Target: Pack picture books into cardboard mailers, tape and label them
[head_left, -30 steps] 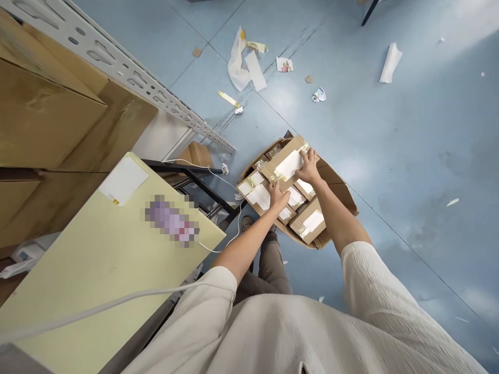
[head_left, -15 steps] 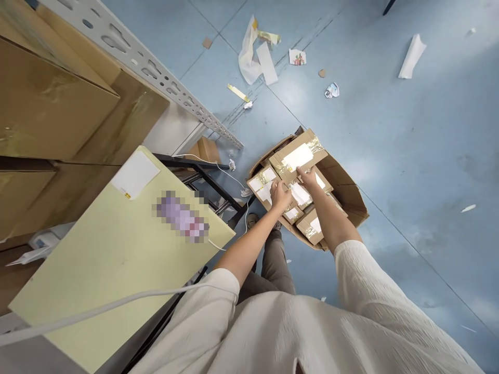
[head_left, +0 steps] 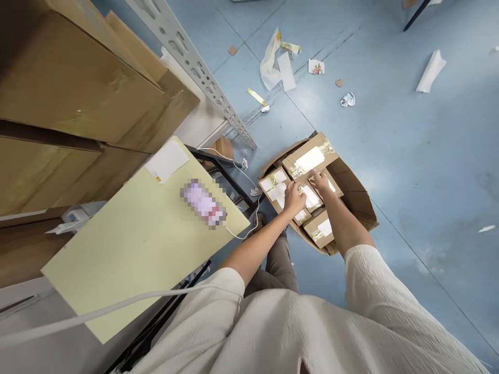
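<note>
Small taped cartons with white labels are packed inside a large open cardboard box [head_left: 356, 195] on the floor. My left hand [head_left: 294, 198] is over the cartons near the left label carton [head_left: 277, 193], its fingers curled together; whatever they pinch is too small to make out. Close to its right, my right hand [head_left: 321, 183] has its fingers partly bent but apart, by the lower edge of the top carton [head_left: 310, 155]. Nothing shows held in it. Another carton [head_left: 318, 228] lies nearest my body, below both hands.
To the left stands a pale yellow-green table [head_left: 128, 259] with a white sheet [head_left: 167, 162] and a blurred-out item [head_left: 202, 203] with a cable. Large cartons [head_left: 78, 78] fill a metal rack [head_left: 195, 67]. Paper scraps [head_left: 287, 71] litter the blue floor.
The whole view has shifted, so the table and box appear farther right. My left hand has moved slightly right across the cartons, closer to my right hand. The cartons keep their arrangement.
</note>
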Demonstrator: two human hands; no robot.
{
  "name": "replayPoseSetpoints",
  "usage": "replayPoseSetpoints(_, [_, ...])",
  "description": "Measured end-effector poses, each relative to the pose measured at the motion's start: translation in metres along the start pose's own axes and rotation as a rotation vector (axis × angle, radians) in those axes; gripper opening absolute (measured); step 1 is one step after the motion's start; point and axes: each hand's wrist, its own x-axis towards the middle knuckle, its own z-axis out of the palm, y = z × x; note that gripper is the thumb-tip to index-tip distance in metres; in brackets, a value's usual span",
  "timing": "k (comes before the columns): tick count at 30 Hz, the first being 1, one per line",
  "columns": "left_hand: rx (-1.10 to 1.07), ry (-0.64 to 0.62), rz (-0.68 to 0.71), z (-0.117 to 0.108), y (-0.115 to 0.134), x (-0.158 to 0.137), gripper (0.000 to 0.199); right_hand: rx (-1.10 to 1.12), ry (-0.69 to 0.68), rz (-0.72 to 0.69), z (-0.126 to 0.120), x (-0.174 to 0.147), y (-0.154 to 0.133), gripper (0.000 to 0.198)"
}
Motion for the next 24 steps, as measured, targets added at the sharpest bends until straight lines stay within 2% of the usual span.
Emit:
replayPoseSetpoints(3, [0.003, -0.028, 0.058, -0.008, 0.025, -0.017, 0.05, 0.023, 0.005, 0.132, -0.016, -0.04, -0.019, 0.077])
replayPoseSetpoints(6, [0.008, -0.043, 0.155, -0.028, 0.054, -0.041, 0.05, 0.003, -0.009, 0.097, -0.035, -0.089, -0.049, 0.066])
replayPoseSetpoints(8, [0.015, -0.054, 0.229, -0.051, 0.068, -0.061, 0.05, -0.023, -0.008, 0.052, -0.047, -0.122, -0.07, 0.058])
replayPoseSetpoints(11, [0.057, -0.043, 0.29, -0.1, 0.077, -0.093, 0.049, -0.03, -0.021, -0.023, -0.061, -0.168, -0.1, 0.051])
replayPoseSetpoints(15, [0.116, 0.053, 0.289, -0.176, 0.067, -0.128, 0.052, -0.068, -0.134, -0.135, -0.067, -0.213, -0.136, 0.054])
replayPoseSetpoints(18, [0.095, 0.159, 0.264, -0.223, 0.049, -0.149, 0.05, -0.117, -0.21, -0.202, -0.06, -0.236, -0.162, 0.057])
replayPoseSetpoints(21, [0.053, 0.277, 0.241, -0.253, 0.031, -0.168, 0.047, -0.149, -0.279, -0.276, -0.046, -0.256, -0.186, 0.056])
replayPoseSetpoints(24, [-0.023, 0.363, 0.207, -0.271, 0.015, -0.192, 0.047, -0.204, -0.355, -0.348, -0.025, -0.274, -0.208, 0.055])
